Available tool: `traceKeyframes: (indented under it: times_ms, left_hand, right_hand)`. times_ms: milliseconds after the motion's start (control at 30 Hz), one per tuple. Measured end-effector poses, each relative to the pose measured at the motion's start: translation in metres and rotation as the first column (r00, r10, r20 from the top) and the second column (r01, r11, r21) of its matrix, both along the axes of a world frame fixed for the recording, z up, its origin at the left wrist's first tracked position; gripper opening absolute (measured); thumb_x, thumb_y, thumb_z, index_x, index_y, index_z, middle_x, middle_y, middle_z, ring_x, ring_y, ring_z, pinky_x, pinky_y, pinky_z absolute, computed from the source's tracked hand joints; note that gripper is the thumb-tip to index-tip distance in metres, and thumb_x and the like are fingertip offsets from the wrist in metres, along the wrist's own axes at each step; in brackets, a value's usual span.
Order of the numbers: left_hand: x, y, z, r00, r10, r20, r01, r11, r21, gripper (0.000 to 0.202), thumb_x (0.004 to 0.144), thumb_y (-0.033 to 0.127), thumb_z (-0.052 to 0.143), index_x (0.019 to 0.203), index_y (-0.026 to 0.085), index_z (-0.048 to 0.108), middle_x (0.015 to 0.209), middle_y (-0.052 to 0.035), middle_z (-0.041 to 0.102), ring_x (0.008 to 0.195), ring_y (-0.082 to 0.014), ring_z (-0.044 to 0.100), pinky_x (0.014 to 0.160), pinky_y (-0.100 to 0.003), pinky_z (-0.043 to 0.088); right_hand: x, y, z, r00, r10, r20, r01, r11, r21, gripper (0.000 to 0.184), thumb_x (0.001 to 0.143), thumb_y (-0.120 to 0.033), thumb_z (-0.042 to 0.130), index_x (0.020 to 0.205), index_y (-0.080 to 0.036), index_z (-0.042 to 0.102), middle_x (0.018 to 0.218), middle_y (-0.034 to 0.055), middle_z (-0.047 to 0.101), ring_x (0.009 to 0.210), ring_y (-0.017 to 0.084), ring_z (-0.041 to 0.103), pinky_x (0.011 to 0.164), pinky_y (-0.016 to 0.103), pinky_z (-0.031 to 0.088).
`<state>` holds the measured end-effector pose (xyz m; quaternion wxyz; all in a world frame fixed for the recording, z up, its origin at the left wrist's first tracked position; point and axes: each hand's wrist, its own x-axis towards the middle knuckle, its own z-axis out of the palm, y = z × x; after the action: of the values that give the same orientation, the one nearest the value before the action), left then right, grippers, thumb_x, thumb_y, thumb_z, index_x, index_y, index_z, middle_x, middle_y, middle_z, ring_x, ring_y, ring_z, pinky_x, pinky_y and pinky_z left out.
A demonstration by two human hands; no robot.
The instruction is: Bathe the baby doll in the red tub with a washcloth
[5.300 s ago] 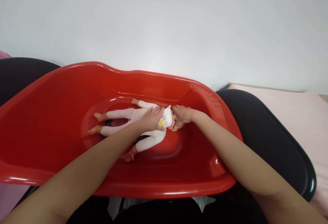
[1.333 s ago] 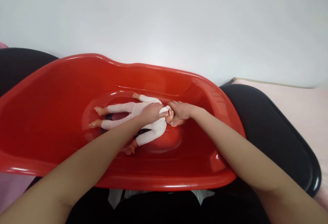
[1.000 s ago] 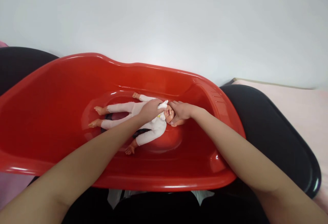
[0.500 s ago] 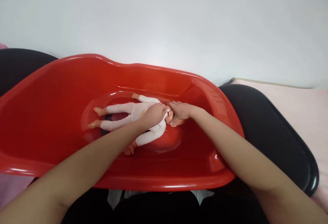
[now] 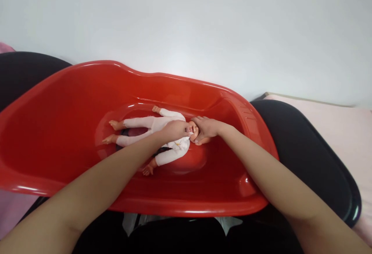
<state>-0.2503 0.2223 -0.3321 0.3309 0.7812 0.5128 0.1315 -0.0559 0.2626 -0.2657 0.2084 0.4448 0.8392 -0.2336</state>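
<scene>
A baby doll (image 5: 139, 122) in white clothes lies on its back inside a red baby bath (image 5: 87, 91), feet to the left and head to the right. My right hand (image 5: 207, 126) grips the doll's head from the right, with fingers over the top and thumb on the near side. At the doll's neck and chin, my left hand (image 5: 174, 129) is closed on the white shirt (image 5: 180, 144), whose front is bunched up near the collar. My fingertips there are partly hidden. Both doll arms lie out to the sides.
Black surfaces, seemingly chairs, stand left (image 5: 26, 72) and right (image 5: 305, 141) of the bath. Pale pink bedding (image 5: 334, 126) lies at the right. A white wall (image 5: 186, 21) rises behind. Something dark shows beneath the doll's legs.
My left hand has shifted slightly at the neck. The shirt front is now bunched toward the near shoulder, and more of the doll's mouth shows. My right hand stays on the head.
</scene>
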Motion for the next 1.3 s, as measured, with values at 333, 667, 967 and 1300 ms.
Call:
traceKeyframes:
  times_ms: [333,667,967,1300]
  left_hand:
    - [0.008,-0.014,0.014,0.993,-0.064,-0.099,0.073,0.993,0.093,0.023,0.097,0.031,0.063,0.075,0.024,0.067,0.081,-0.0043,0.07,0.078,-0.0248,0.065,0.082,-0.036,0.052]
    - [-0.01,-0.002,0.011,0.997,0.065,0.04,-0.069,0.992,0.104,0.015,0.096,0.029,0.062,0.082,0.024,0.064,0.088,-0.0037,0.075,0.09,-0.0234,0.069,0.083,-0.032,0.049]
    - [-0.002,-0.004,-0.001,0.975,0.058,0.214,-0.065,0.997,0.03,0.01,0.091,0.033,0.063,0.087,0.025,0.067,0.096,-0.003,0.08,0.097,-0.0237,0.071,0.086,-0.031,0.052]
    - [0.007,-0.011,0.011,0.994,-0.04,0.102,0.038,0.999,0.02,0.021,0.094,0.025,0.058,0.081,0.022,0.075,0.089,-0.0093,0.077,0.092,-0.0277,0.069,0.092,-0.036,0.054]
  right_hand:
    - [0.003,0.005,-0.009,1.0,-0.002,-0.028,0.002,1.0,0.018,0.079,0.063,-0.052,0.091,0.13,-0.027,0.057,0.137,0.0113,0.06,0.129,0.036,0.06,0.105,0.046,0.053]
    - [0.004,0.006,-0.01,0.999,0.006,-0.038,-0.005,1.0,0.024,0.087,0.062,-0.056,0.091,0.137,-0.027,0.056,0.142,0.013,0.06,0.131,0.038,0.059,0.106,0.049,0.052]
    - [0.003,0.004,-0.009,0.999,-0.003,-0.04,0.005,0.999,0.038,0.091,0.061,-0.053,0.092,0.14,-0.027,0.056,0.14,0.0127,0.061,0.128,0.038,0.06,0.104,0.048,0.053]
    - [0.001,0.003,-0.005,1.0,0.006,-0.023,-0.006,1.0,0.019,0.083,0.062,-0.054,0.092,0.134,-0.028,0.058,0.14,0.0115,0.06,0.129,0.037,0.059,0.105,0.047,0.053]
